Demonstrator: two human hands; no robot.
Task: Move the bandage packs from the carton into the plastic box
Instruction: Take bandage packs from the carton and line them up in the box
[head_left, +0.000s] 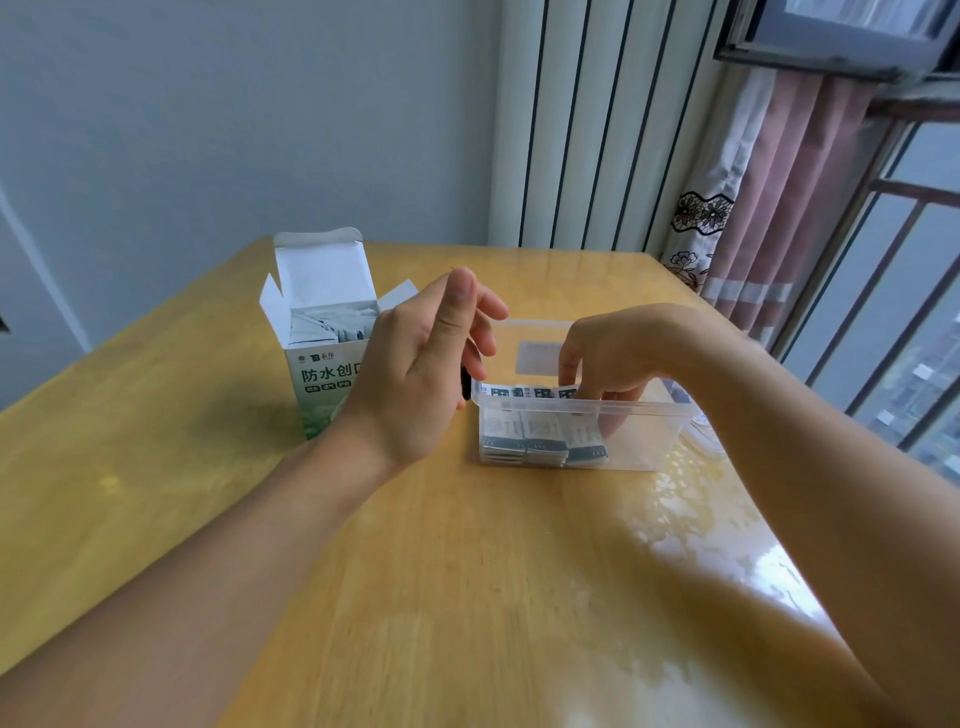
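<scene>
**Packs seated in the clear box**

The right hand reached into the clear rectangular plastic box, fingertips pinching the white-and-grey bandage packs, likely tidying the row. The left hand hovered empty, fingers loose, beside the open white-and-green carton, which held more packs.

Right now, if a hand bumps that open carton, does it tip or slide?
Probably tips: the carton stands tall on a narrow base. It looks like thin card, likely light, with packs still inside. Its raised flaps could catch the left hand nearby.
</scene>
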